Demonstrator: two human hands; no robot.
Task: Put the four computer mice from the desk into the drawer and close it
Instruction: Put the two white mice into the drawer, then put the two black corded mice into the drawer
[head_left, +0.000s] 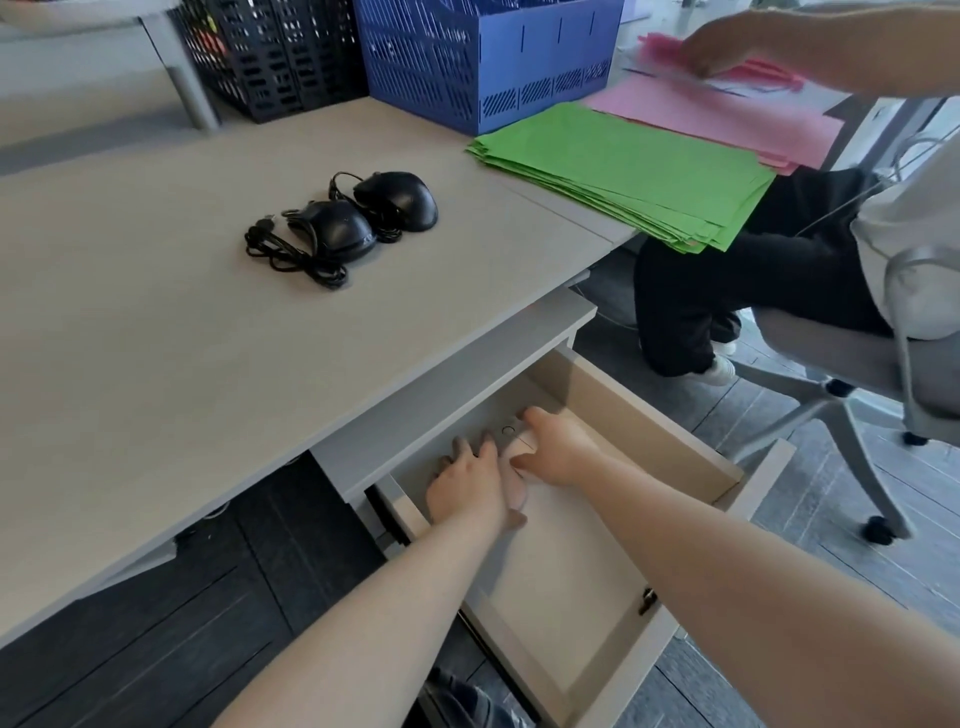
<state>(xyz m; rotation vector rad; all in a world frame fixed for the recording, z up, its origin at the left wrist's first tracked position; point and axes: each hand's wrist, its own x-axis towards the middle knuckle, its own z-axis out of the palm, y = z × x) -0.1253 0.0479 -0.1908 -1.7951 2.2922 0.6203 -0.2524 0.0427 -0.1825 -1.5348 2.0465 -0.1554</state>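
Note:
Two black wired mice lie side by side on the beige desk (156, 338): the near one (337, 231) with its cable coiled at its left, the far one (400, 200) behind it. Below the desk's edge the drawer (649, 415) stands pulled out. Both my hands reach into its back end. My right hand (558, 449) curls over a white mouse (524, 442). My left hand (470, 486) lies palm down with its fingers spread. A pale pink mouse (514, 486) sits against its thumb side, and whether the hand grips it is hidden.
A stack of green paper (623, 171) and pink sheets (727, 117) lie at the desk's right end. A blue crate (483, 67) and a black crate (270, 57) stand at the back. Another person sits on a wheeled chair (857, 395) to the right, handling the pink sheets.

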